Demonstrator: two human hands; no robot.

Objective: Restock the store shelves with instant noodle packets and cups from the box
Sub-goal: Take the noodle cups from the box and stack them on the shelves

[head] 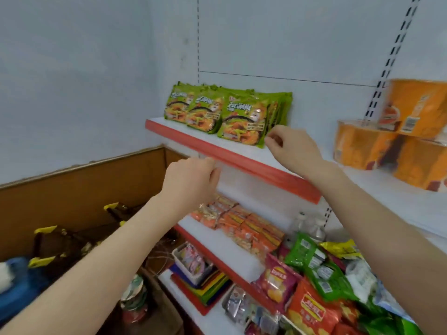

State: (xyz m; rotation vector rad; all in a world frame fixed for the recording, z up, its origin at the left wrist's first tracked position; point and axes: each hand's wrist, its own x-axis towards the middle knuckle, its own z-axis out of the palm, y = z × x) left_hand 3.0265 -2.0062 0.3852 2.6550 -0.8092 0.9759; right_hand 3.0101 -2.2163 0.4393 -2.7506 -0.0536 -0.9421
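Several green instant noodle packets (239, 119) stand in leaning rows on the top white shelf with a red front edge (232, 158). My right hand (294, 151) hovers just right of the front packet, fingers loosely curled near its lower corner, holding nothing. My left hand (191, 182) is below the shelf's red edge with its fingers curled and nothing in it. Three orange noodle cups (387, 139) are stacked at the right of the same shelf. No box is plainly seen.
The shelf below carries orange snack packs (244, 226), bottles (307, 226) and chip bags (312, 293). Lower down sits a basket of small packets (193, 259). A wooden panel (79, 189) and dark bags with yellow clips (48, 240) fill the left floor area.
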